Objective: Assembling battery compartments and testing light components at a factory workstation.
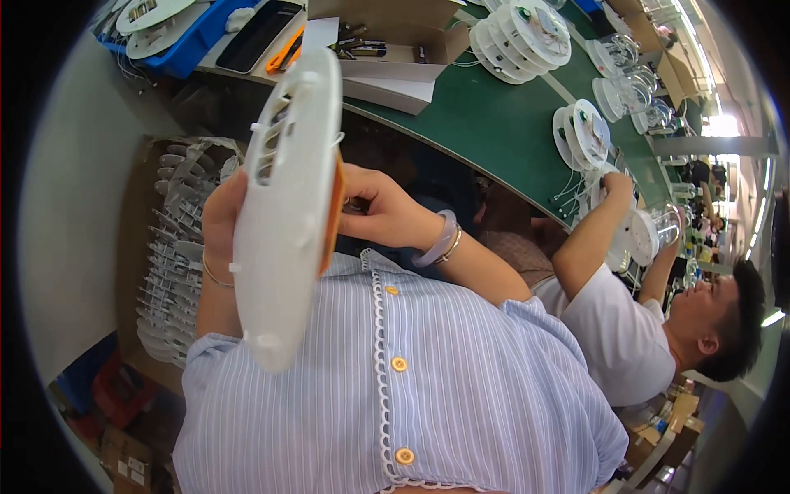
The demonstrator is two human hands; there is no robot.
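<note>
A white plastic disc (284, 222) is held up on edge before my chest, with slots in its upper part and small tabs along its rim. My left hand (222, 216) grips it from the left; most of its fingers are hidden behind it. Along the disc's right side shows a strip of an orange piece (333, 218). My right hand (385, 207) is at that side with thumb and fingers drawn together, and a small dark thing shows between them. What it is cannot be made out.
A box of stacked white parts (173, 263) stands at left. On the green bench (461, 123) are an open carton of batteries (395, 58), a phone (259, 34), an orange cutter (285, 51) and stacked white discs (527, 37). A co-worker (617, 329) handles similar parts at right.
</note>
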